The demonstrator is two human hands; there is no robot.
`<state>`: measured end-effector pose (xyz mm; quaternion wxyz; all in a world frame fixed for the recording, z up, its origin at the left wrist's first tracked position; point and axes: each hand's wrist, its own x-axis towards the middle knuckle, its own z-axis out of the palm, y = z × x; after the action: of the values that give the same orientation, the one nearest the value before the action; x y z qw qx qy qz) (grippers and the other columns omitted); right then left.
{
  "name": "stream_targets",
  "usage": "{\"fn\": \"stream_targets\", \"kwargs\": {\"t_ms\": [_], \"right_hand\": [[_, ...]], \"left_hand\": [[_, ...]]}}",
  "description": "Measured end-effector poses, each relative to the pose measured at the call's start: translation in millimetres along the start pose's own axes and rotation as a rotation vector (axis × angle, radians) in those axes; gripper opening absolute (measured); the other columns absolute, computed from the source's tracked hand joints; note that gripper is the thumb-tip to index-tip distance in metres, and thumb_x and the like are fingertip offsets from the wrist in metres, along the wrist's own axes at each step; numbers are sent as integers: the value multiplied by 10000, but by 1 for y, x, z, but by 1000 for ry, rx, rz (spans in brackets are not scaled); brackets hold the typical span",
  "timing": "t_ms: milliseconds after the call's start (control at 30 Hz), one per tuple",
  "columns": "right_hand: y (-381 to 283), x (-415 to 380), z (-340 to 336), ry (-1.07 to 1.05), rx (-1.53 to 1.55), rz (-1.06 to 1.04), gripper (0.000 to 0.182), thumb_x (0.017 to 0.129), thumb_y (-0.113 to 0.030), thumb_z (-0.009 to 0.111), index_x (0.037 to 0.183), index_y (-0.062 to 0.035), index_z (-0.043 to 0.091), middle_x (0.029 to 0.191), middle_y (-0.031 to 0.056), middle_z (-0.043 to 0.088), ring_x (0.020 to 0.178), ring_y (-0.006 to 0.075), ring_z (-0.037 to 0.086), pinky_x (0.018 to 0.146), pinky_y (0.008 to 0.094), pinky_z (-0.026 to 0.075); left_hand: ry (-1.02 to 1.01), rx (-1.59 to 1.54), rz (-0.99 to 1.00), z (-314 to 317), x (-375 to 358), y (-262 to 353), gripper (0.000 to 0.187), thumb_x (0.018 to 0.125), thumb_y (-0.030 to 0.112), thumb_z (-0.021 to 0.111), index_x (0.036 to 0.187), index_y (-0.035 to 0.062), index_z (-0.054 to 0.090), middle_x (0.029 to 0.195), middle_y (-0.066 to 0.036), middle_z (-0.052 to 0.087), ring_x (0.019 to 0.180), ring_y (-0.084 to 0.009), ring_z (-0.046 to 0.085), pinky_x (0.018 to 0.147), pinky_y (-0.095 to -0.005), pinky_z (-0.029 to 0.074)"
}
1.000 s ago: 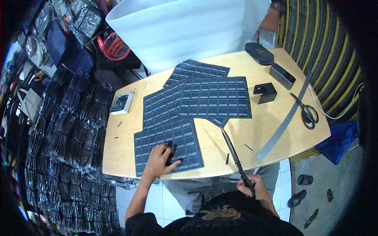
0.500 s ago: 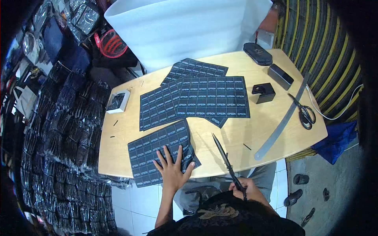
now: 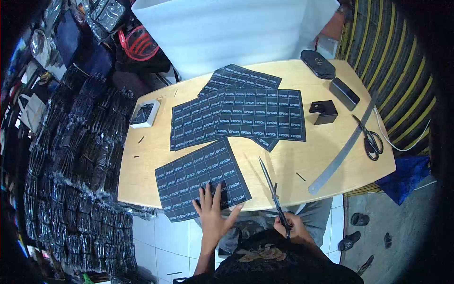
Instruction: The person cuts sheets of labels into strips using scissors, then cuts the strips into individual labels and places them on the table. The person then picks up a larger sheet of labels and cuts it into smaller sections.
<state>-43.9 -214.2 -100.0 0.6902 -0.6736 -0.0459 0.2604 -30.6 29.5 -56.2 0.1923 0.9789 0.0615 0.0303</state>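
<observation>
A black sheet printed with a grid of EPSON labels (image 3: 189,175) lies at the table's front edge, its lower edge hanging slightly past it. My left hand (image 3: 214,215) rests on that sheet's lower part, fingers spread flat. In my right hand (image 3: 294,227) is a pair of scissors (image 3: 272,187), held by the handles in front of my body. Its long blades point up and away over the table, to the right of the sheet. Behind lie several more EPSON sheets (image 3: 261,113), overlapping one another.
On the table's right are a metal ruler (image 3: 343,151), a second pair of scissors (image 3: 371,142), a black open-fronted block (image 3: 323,112), a black box (image 3: 344,93) and a dark case (image 3: 318,64). A small white box (image 3: 144,114) stands left. Wrapped bundles (image 3: 80,156) are stacked beside the table.
The front sheet now lies flatter, its right corner smoothed out. My left hand has shifted slightly right and toward me. The scissors stay in my right hand, and the view has shifted a little.
</observation>
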Motion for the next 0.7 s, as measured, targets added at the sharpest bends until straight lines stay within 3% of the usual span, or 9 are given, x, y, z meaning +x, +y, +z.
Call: {"fn": "stream_targets", "kwargs": {"t_ms": [100,133,200,233,300,367,400,500,700], "right_hand": [[0,-4,-3,36,-78,26,186,774,-167,690,799,-58,540,642,-36,476,592,53,427,547,222,344],[-14,-7,-2,41,-147,50,197,765,-173,699,780,-61,537,627,-34,471,582,57,423,539,226,341],[-25,-9,-3,38,-221,80,209,756,-179,708,760,-63,534,613,-33,466,573,60,419,531,231,339],[-26,-9,-4,16,-213,74,221,748,-186,718,748,-65,533,610,-30,467,572,63,421,534,235,344],[-24,-10,-5,-16,-208,74,233,739,-193,728,735,-67,531,607,-28,467,571,66,423,537,240,350],[-18,-12,-5,-56,-232,92,246,735,-210,734,742,-68,533,616,-14,487,591,74,445,553,248,369],[-19,-14,-4,-64,-239,99,246,735,-210,734,742,-68,533,616,-14,487,591,74,445,553,248,369],[-19,-21,-3,-46,-264,193,266,732,-232,737,750,-63,533,636,2,512,615,90,472,577,258,392],[-11,-36,-13,-42,-372,221,355,658,-281,792,773,-58,541,674,13,534,643,103,491,601,278,415]], "left_hand": [[167,-450,16,-9,-25,8,382,781,275,681,1022,4,564,1071,-201,546,978,-292,538,863,-419,403],[165,-453,6,-2,-34,4,382,781,275,681,1022,4,564,1071,-201,546,978,-292,538,863,-419,403],[-40,-962,-370,20,-53,-11,150,835,145,621,857,9,561,857,-78,578,712,-153,556,659,-271,448],[-125,-1127,-438,32,-56,-23,202,889,221,557,859,21,558,815,-44,566,676,-124,562,632,-246,455],[-196,-1471,-620,36,-53,-26,355,933,374,432,859,39,525,807,-61,534,710,-157,556,697,-295,465],[-153,-1654,-680,30,-40,-15,458,914,490,386,853,55,516,803,-56,530,703,-163,565,673,-286,469],[-143,-1737,-728,36,-39,-20,460,915,484,391,908,41,516,778,-63,565,692,-167,593,641,-268,490],[-148,-1786,-901,51,-32,-28,456,910,484,405,868,44,515,757,-63,564,667,-168,591,629,-262,498],[-31,-1655,-800,49,-44,-12,380,942,345,417,841,-4,528,859,-125,624,758,-200,634,664,-255,510]]}}
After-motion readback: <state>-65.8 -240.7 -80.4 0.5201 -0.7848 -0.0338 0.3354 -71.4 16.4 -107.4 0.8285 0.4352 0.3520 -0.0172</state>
